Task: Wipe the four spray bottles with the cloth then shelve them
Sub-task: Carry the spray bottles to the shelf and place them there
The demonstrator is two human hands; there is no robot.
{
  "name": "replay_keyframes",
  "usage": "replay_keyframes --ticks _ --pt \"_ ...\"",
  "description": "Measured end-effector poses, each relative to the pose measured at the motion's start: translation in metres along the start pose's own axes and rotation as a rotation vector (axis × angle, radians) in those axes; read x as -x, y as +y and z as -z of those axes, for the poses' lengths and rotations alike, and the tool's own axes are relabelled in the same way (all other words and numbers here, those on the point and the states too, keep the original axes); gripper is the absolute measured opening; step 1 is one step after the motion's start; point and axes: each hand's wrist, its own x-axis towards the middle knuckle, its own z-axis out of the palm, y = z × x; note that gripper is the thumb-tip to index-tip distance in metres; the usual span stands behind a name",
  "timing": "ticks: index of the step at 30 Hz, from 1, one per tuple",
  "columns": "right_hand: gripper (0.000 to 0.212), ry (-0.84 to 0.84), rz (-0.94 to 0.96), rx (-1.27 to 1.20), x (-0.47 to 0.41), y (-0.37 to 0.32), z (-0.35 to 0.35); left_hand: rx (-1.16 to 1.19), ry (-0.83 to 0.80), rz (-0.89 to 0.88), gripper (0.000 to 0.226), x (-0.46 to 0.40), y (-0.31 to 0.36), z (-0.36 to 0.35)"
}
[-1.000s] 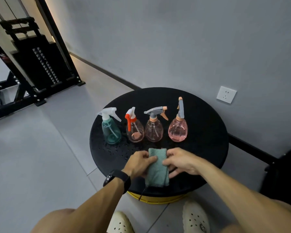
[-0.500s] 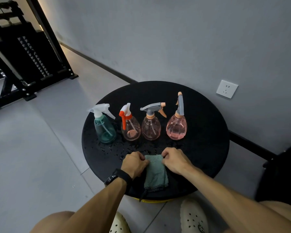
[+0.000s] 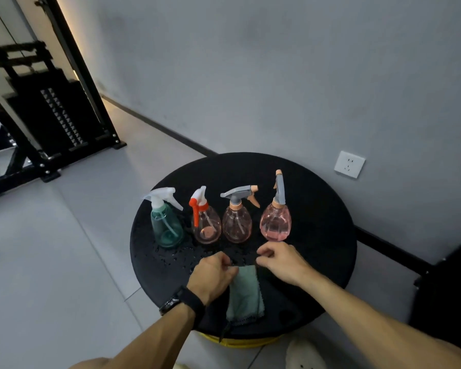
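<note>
Four spray bottles stand in a row on the round black table [image 3: 317, 209]: a teal bottle [image 3: 168, 227] with a white trigger, a clear pink bottle [image 3: 207, 227] with a red and white trigger, a clear pink bottle [image 3: 237, 226] with a grey trigger, and a pink ribbed bottle [image 3: 276, 222] holding liquid. A green cloth [image 3: 246, 294] lies in front of them, reaching to the table's near edge. My left hand [image 3: 210, 278] pinches the cloth's far left corner. My right hand [image 3: 280, 262] hovers by the far right corner with its fingers apart.
Water droplets [image 3: 176, 255] speckle the table in front of the bottles. The table has a yellow base [image 3: 240, 342]. A wall socket [image 3: 349, 164] sits behind it at the right. A black weight machine [image 3: 51, 113] stands at the far left. My shoe [image 3: 305, 354] is below the table.
The cloth has been drawn a little farther onto the table. My right hand has come off the cloth and spread its fingers; my left hand still grips its corner.
</note>
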Motion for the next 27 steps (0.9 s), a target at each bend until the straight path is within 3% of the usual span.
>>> replay_keyframes --ticks 11,16,27 --pt "0.045 0.354 -0.015 -0.113 -0.013 -0.002 0.053 0.043 0.039 -0.169 0.025 -0.004 0.031 0.026" --pt "0.059 0.386 0.018 -0.064 -0.032 -0.004 0.058 0.124 0.052 -0.290 0.048 -0.020 0.050 0.021" --pt "0.034 0.394 0.051 -0.127 -0.069 -0.012 0.051 0.125 0.112 -0.322 0.049 -0.052 0.069 0.025"
